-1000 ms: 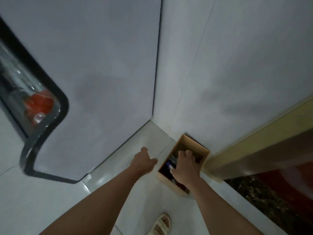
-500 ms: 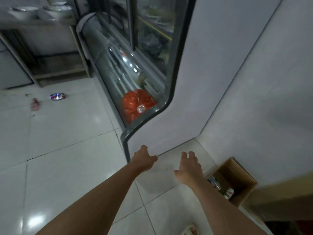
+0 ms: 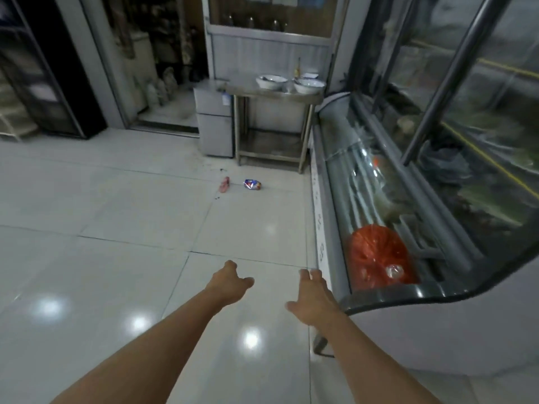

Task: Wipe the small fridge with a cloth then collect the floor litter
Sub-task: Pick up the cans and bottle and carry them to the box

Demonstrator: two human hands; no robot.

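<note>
Both hands, the left hand (image 3: 230, 284) and right hand (image 3: 313, 298), were loose and held nothing, and the litter (image 3: 252, 184) lay far ahead on the floor (image 3: 116, 228), about as near to one hand as the other.

The small fridge (image 3: 215, 123) stands at the far wall, just left of a metal table (image 3: 274, 94) that bears 2 bowls (image 3: 271, 81). On the floor (image 3: 116, 228) before them lie 2 bits of litter side by side: a wrapper (image 3: 225, 184) to the left and a packet (image 3: 252, 184) to the right. A glass display case (image 3: 408, 199) runs along the right, with a bag (image 3: 379, 258) inside its near end. Both hands reach forward, left hand (image 3: 230, 282) over the floor and right hand (image 3: 313, 298) beside the case.
</note>
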